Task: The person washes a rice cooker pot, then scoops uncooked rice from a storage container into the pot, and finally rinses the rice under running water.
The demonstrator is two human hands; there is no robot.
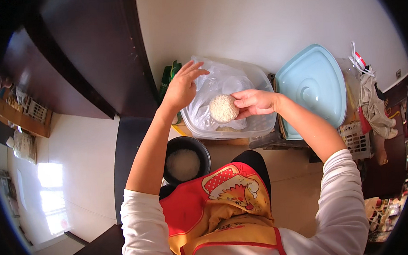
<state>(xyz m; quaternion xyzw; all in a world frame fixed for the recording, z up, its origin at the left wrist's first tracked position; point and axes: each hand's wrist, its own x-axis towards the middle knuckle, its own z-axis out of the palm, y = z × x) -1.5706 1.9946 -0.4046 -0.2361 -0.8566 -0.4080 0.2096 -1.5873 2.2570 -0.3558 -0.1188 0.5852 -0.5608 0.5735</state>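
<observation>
My right hand (256, 104) grips a small clear cup (224, 108) heaped with white rice grains. The cup is above a translucent plastic bin (263, 123) lined with a clear plastic bag (219, 79). Some grain shows through near the bin's front wall. My left hand (185, 83) hovers over the bin's left side, fingers spread and holding nothing. Below it, by my knee, stands a black round pot (205, 154) with white rice (183, 164) in its bottom.
A light blue plastic lid (311, 88) leans upright against the wall, right of the bin. Beyond it are a white perforated basket (355, 139) and a beige cloth (373, 103). A dark door (98, 46) rises at the left. Green packaging (166, 79) is tucked behind the bin.
</observation>
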